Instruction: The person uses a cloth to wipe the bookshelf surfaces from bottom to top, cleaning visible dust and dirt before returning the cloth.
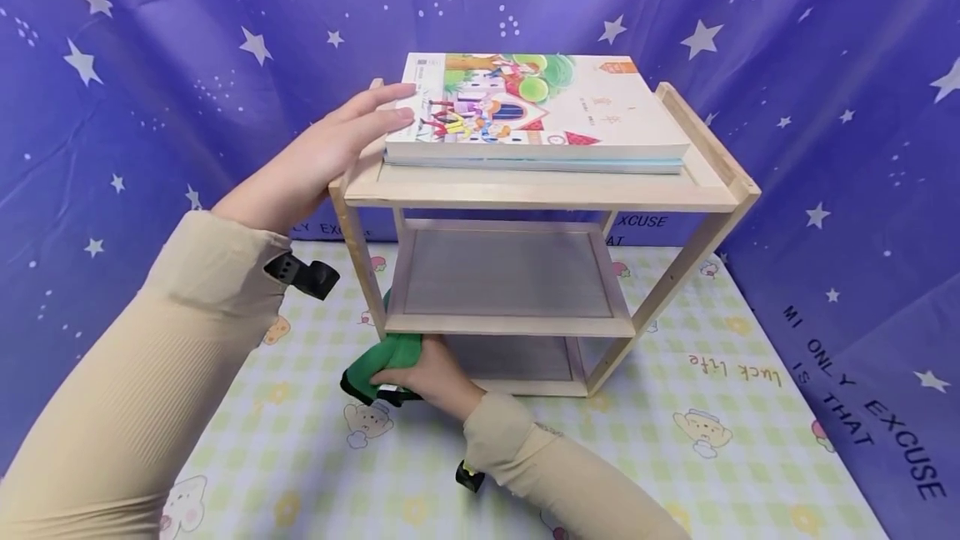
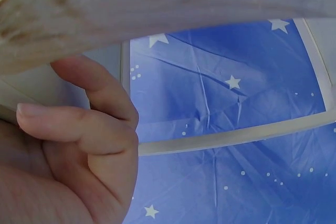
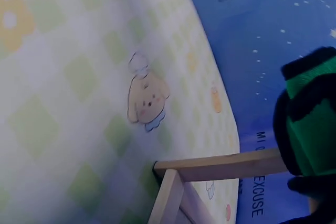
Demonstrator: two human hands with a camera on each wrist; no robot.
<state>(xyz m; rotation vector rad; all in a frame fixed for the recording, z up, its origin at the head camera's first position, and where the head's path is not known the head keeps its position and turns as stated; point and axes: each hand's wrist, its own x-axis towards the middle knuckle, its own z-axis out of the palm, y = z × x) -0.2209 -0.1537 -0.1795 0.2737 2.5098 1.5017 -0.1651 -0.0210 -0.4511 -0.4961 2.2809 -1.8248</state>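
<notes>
A three-tier wooden rack (image 1: 540, 197) stands on the table, books lying on its top tier. My left hand (image 1: 341, 140) holds its upper left side rail, two fingers reaching over to the edge of the top book (image 1: 630, 111). In the left wrist view, bent fingers (image 2: 105, 129) of that hand show beneath the blurred wood. Low at the rack's left front leg, my right hand (image 1: 442, 373) grips a green cloth (image 1: 397, 352) with black edging. Part of the cloth is behind the leg and middle shelf. The right wrist view shows the bunched green cloth (image 3: 320, 135) beside a wooden bar.
The middle shelf (image 1: 510, 273) and bottom shelf (image 1: 510, 357) have grey panels in wooden frames. A checked tablecloth (image 1: 637, 465) lies under the rack. Purple star-printed curtains (image 1: 187, 40) hang behind and on both sides. Both wrists carry black straps.
</notes>
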